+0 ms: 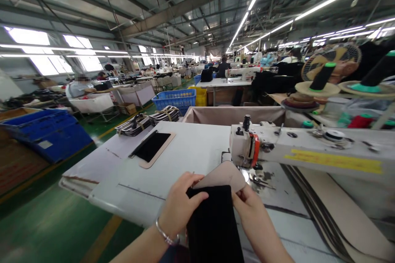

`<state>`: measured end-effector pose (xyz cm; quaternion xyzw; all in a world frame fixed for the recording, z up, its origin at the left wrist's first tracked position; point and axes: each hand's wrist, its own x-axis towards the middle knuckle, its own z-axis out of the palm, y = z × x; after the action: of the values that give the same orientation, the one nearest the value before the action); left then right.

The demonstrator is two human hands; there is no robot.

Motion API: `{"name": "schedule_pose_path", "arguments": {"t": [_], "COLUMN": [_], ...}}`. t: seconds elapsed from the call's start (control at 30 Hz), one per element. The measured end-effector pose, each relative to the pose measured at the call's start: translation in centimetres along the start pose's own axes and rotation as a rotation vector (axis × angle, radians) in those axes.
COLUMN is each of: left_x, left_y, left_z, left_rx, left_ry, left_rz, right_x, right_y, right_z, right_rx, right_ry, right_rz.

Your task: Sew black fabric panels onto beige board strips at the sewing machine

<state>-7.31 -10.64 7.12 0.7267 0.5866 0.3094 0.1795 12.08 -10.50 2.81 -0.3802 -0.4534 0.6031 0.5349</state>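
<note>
A beige panel with a rounded end (pixel 226 173) and a black fabric piece (pixel 212 222) lying over it are held together in front of the sewing machine (pixel 247 144). My left hand (pixel 182 199) grips their left edge, thumb on top of the black fabric. Pinched at the right edge of the beige panel is my right hand (pixel 251 207), close below the machine's needle area. On the table to the left lies another beige panel with black fabric on it (pixel 155 147). The lower end of the held fabric runs out of view.
Long beige panels (pixel 339 205) are stacked right of the needle area, under the machine arm. Striped bundles (pixel 134 124) lie at the table's back left. Thread cones (pixel 322 77) stand at right; blue crates (pixel 46 133) are on the left.
</note>
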Motion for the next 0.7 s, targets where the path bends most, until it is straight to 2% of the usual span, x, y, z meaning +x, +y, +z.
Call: {"name": "schedule_pose_path", "arguments": {"t": [0.1,0.17,0.2,0.27,0.33,0.4,0.47,0.5,0.53,0.6,0.67,0.7], "left_x": [-0.7,-1.2,-1.5,-1.9,-1.6,-0.3,2.1,3.7,5.3,8.2,10.2,10.7], "left_y": [-0.8,-0.9,-0.7,-0.1,0.3,-0.3,-2.1,-3.4,-4.9,-7.7,-9.4,-9.7], "left_z": [1.0,0.7,0.2,-1.9,-5.0,-8.4,-11.0,-11.8,-12.2,-11.8,-10.5,-9.6], "left_rx": [0.055,0.09,0.098,0.099,0.111,0.174,0.273,0.311,0.352,0.387,0.392,0.39], "left_ry": [0.096,0.142,0.146,0.111,0.063,0.124,0.164,0.167,0.149,0.083,0.038,0.032], "left_rz": [0.255,0.412,0.441,0.386,0.256,0.117,0.021,-0.002,-0.016,-0.024,-0.038,-0.04], "right_x": [-1.1,-2.0,-2.5,-3.2,-3.9,-4.5,-4.9,-5.1,-5.3,-5.5,-5.7,-5.7], "right_y": [0.0,0.0,0.0,-0.4,-1.3,-2.8,-4.2,-4.7,-5.1,-5.2,-4.9,-4.7], "right_z": [-1.0,-2.0,-2.7,-4.3,-6.1,-7.5,-8.2,-8.3,-8.3,-8.2,-8.1,-8.1], "right_rx": [-0.18,-0.317,-0.366,-0.426,-0.439,-0.416,-0.385,-0.38,-0.384,-0.417,-0.467,-0.489], "right_ry": [0.107,0.227,0.287,0.355,0.314,0.205,0.047,-0.025,-0.081,-0.118,-0.098,-0.099], "right_rz": [-0.029,-0.062,-0.069,-0.055,-0.021,0.0,0.027,0.046,0.066,0.092,0.095,0.091]}}
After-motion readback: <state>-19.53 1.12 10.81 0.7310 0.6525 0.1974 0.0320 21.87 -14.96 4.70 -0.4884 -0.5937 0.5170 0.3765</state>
